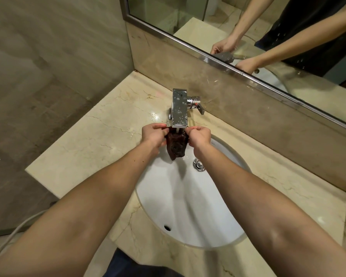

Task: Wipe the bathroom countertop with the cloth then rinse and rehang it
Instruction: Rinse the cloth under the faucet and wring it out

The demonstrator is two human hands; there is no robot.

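So you've got the cloth (176, 146) right in the middle of the frame, dark and soaked, hanging straight under the spout of the chrome faucet (179, 108) and over the back edge of the white sink (188, 206). A stream of water runs from the spout onto the top of it. Your left hand (153, 135) pinches the cloth's upper left edge with curled fingers, and your right hand (200, 136) pinches the upper right edge the same way, so the cloth is stretched between them and droops to a point below. The drain plug (198, 165) sits just right of the cloth's tip. The faucet lever (198, 104) sticks out on the right of the faucet. The marble desk (100, 132) wraps around the sink and looks wet near the faucet base. Upper right, the mirror (248, 27) reflects both of your arms.
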